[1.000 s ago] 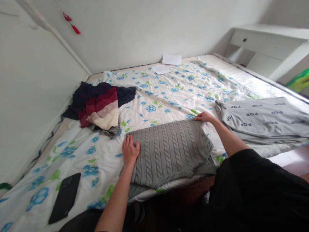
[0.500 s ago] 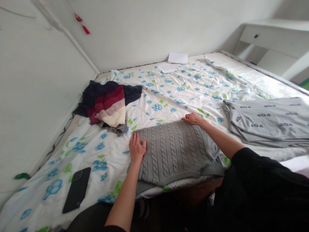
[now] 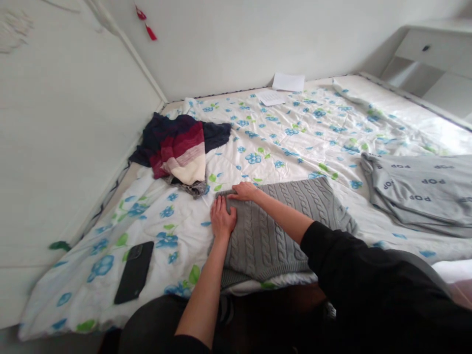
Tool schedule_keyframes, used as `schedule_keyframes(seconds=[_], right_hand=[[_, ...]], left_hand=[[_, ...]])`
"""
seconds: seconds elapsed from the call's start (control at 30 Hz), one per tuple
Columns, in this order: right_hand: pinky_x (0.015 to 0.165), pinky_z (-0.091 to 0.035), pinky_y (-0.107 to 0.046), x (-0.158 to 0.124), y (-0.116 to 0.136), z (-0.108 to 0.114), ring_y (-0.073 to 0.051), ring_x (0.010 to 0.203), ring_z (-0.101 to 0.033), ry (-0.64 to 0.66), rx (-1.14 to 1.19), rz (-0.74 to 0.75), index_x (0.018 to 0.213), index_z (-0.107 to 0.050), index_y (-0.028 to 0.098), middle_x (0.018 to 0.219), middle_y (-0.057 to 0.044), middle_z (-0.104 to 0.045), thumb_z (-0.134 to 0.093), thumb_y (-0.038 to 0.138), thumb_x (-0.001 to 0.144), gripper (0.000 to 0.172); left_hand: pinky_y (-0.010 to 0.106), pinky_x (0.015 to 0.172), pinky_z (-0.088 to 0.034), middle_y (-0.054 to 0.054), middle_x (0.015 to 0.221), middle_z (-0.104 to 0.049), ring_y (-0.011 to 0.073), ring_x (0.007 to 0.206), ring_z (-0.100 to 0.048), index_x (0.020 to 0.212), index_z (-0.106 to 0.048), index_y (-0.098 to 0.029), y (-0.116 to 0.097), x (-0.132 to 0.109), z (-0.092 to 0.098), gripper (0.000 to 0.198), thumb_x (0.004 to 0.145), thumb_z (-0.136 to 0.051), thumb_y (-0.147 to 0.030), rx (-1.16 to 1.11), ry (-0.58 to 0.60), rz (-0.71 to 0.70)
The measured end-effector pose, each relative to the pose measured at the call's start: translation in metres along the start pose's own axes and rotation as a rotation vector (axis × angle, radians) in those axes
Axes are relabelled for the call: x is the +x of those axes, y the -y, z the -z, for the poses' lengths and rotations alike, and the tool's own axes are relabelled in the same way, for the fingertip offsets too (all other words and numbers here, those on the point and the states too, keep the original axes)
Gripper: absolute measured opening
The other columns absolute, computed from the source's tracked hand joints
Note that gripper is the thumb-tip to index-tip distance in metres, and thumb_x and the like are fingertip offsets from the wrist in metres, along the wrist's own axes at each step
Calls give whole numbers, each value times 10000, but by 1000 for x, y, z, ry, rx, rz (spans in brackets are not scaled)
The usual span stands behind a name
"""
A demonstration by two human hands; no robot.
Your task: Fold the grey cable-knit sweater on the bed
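A grey cable-knit garment (image 3: pixel 280 231) lies folded on the flowered sheet, close to my body. My left hand (image 3: pixel 223 219) rests flat on its left edge, fingers spread a little and holding nothing. Beside it, my right hand (image 3: pixel 244 191) touches the garment's upper left corner with its fingers bent together; whether they pinch the knit is hard to make out. My right forearm crosses over the garment and hides part of it.
A striped dark, red and cream garment (image 3: pixel 184 152) lies at the back left. A black phone (image 3: pixel 134 273) is at the front left. Grey POP-printed cloth (image 3: pixel 424 191) lies right. Papers (image 3: pixel 288 82) sit by the wall; a white cabinet (image 3: pixel 435 54) stands behind right.
My right hand has moved left along the garment's top edge, from its right part to the upper left corner beside my left hand. The camera view has shifted slightly.
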State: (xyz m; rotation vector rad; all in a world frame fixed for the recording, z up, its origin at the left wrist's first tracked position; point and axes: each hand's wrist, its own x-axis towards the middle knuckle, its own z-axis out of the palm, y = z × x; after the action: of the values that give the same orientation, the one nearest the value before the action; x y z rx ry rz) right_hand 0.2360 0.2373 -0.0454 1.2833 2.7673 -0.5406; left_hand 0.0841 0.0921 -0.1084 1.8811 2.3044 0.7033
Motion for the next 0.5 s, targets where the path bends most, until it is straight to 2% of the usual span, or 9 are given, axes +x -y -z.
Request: schedule_keyframes(seconds=[0.13,0.27,0.4,0.5], right_hand=[[997,-569,-342,17,14,-5,-346,1283,-795,7,13,19,1390,-857,230,1392,-171,-838,-505,797,1159,706],[958,-548,-292,13,-3,-1,-313,1259,-796,12,36,46,1372,-862,254,1339,-130,-862,-547,836,1128,705],[867,-513,-267,-6,-45,10,-297,1157,-806,49,32,-1,1242,-901,203,1207,-138,-885,-535,905,1088,806],[824,-476,-271,-33,-97,18,-280,1036,-807,55,27,-65,1092,-927,187,1067,-140,-885,-543,889,1090,800]], left_hand=[[567,1455,-307,182,1813,-540,381,1727,-437,1732,-571,-73,1,1,-1,744,1063,-504,-391,6,-6,-13],[573,1450,-311,171,1806,-552,381,1720,-449,1734,-579,-95,2,2,-2,736,1066,-508,-397,4,-22,-25],[581,1444,-323,166,1799,-563,385,1710,-465,1722,-600,-108,2,4,-1,719,1058,-529,-375,-7,-37,-34],[576,1448,-319,169,1806,-553,388,1717,-451,1717,-602,-99,1,5,-1,713,1063,-524,-372,-1,-33,-33]])
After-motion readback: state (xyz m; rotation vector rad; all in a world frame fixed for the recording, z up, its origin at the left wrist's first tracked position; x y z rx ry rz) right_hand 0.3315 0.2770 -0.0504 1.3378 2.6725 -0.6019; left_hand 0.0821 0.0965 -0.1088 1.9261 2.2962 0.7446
